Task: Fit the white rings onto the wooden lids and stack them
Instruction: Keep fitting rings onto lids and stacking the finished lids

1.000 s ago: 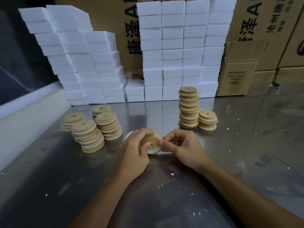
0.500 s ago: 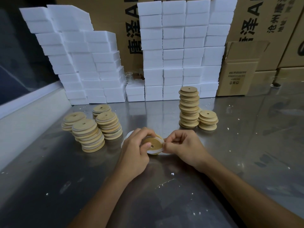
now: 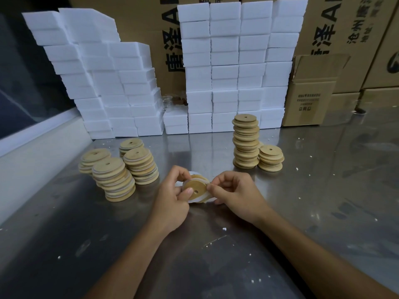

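Both hands hold one round wooden lid (image 3: 195, 187) with a small hole, tilted toward me just above the steel table. My left hand (image 3: 172, 199) grips its left edge, thumb on the face. My right hand (image 3: 234, 192) pinches a white ring (image 3: 201, 197) at the lid's right rim; the ring wraps the lid's edge. More white rings (image 3: 178, 183) lie partly hidden behind my left hand. Leaning stacks of lids with white rings (image 3: 114, 180) stand at the left. Two stacks of bare wooden lids (image 3: 246, 141) stand at the right.
White foam blocks (image 3: 226, 67) are piled along the back, with cardboard boxes (image 3: 308, 91) behind and to the right. A white ledge (image 3: 32, 152) borders the steel table (image 3: 323, 201) on the left. Small white crumbs dot the surface.
The lid has turned in my hands, its hole now lower right. My right fingers have shifted along the rim with the ring.
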`<action>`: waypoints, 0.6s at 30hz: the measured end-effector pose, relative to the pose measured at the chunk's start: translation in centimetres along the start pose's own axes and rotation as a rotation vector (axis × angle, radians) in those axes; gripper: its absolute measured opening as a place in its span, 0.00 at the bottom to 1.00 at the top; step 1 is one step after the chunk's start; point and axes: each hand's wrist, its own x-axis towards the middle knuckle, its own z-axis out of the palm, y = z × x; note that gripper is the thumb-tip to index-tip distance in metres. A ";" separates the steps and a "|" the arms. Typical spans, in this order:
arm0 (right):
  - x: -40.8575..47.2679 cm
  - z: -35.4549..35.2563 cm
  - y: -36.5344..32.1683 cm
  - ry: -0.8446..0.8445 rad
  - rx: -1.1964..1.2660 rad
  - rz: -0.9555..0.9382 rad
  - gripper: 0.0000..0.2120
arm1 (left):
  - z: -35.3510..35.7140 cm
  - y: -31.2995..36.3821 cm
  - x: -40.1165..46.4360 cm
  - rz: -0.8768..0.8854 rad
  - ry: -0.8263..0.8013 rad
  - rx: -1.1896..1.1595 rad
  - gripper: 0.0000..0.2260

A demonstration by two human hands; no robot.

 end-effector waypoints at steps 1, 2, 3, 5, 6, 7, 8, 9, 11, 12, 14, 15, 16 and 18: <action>0.0 0.0 0.0 0.009 -0.006 -0.007 0.05 | 0.1 -0.1 0.0 -0.002 0.001 -0.007 0.21; 0.0 -0.1 0.1 0.021 -0.015 -0.018 0.04 | 0.1 -0.1 0.0 -0.004 0.003 -0.015 0.19; -0.1 -0.1 0.1 0.035 -0.034 -0.037 0.04 | 0.2 -0.1 0.0 -0.007 0.005 -0.021 0.18; -0.2 0.0 0.2 0.058 -0.092 -0.095 0.03 | 0.3 0.0 -0.1 -0.005 0.016 -0.019 0.18; -0.3 0.1 0.3 0.067 -0.114 -0.123 0.03 | 0.4 0.2 -0.1 0.009 0.031 -0.010 0.18; -0.4 0.2 0.3 0.078 -0.132 -0.145 0.03 | 0.4 0.3 -0.2 0.032 0.055 0.014 0.19; -0.4 0.2 0.3 0.092 -0.148 -0.165 0.04 | 0.4 0.3 -0.2 0.066 0.081 0.059 0.18; -0.4 0.2 0.4 0.107 -0.164 -0.183 0.06 | 0.4 0.4 -0.3 0.105 0.103 0.121 0.18; -0.3 0.3 0.4 0.132 -0.190 -0.214 0.07 | 0.4 0.4 -0.3 0.165 0.125 0.201 0.15; -0.3 0.3 0.4 0.142 -0.202 -0.229 0.07 | 0.4 0.4 -0.3 0.180 0.129 0.205 0.12; -0.4 0.4 0.4 0.144 -0.227 -0.262 0.07 | 0.4 0.6 -0.3 0.216 0.132 0.209 0.08; -0.5 0.5 0.3 0.139 -0.237 -0.278 0.07 | 0.5 0.6 -0.3 0.245 0.129 0.220 0.06; -0.6 0.7 0.3 0.134 -0.241 -0.291 0.07 | 0.5 0.6 -0.2 0.276 0.125 0.230 0.05; -0.7 0.8 0.1 0.128 -0.226 -0.298 0.05 | 0.5 0.7 -0.2 0.320 0.122 0.249 0.03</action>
